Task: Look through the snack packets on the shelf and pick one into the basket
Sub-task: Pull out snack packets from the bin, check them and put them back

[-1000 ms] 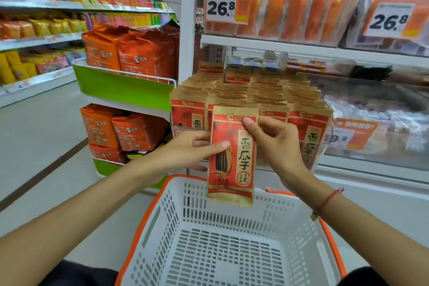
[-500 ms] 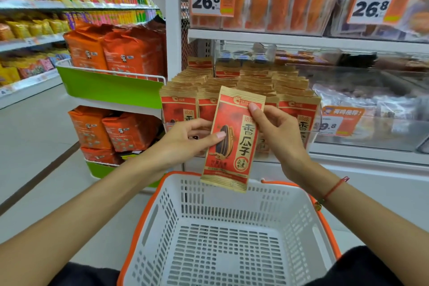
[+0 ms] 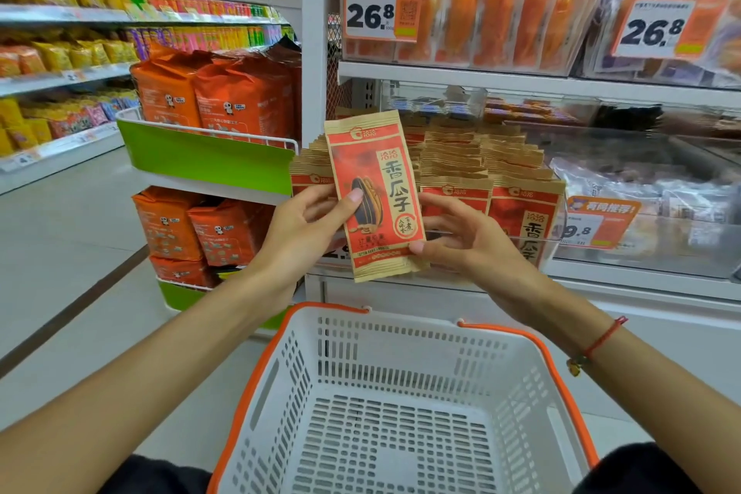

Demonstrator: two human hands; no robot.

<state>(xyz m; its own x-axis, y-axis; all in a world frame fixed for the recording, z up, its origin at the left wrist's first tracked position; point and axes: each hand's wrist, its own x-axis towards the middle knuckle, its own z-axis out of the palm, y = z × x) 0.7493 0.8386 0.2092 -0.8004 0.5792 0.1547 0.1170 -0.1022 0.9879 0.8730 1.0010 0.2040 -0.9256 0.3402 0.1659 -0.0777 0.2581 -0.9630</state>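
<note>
A red and tan sunflower seed packet is held upright in front of the shelf, above the basket. My left hand grips its left edge, thumb across the front. My right hand pinches its lower right corner with the thumb, the other fingers spread behind. Rows of the same packets stand in a clear bin on the shelf behind it. The white basket with an orange rim sits below my arms and holds nothing.
Orange snack bags fill green end racks on the left. Above hang orange packets with a 26.8 price tag. A clear bin with a 9.8 tag is at right. An aisle floor runs along the left.
The packet has risen and turned upright in front of the shelf. My right hand slid from its top edge down to the lower right corner. The left hand kept its grip.
</note>
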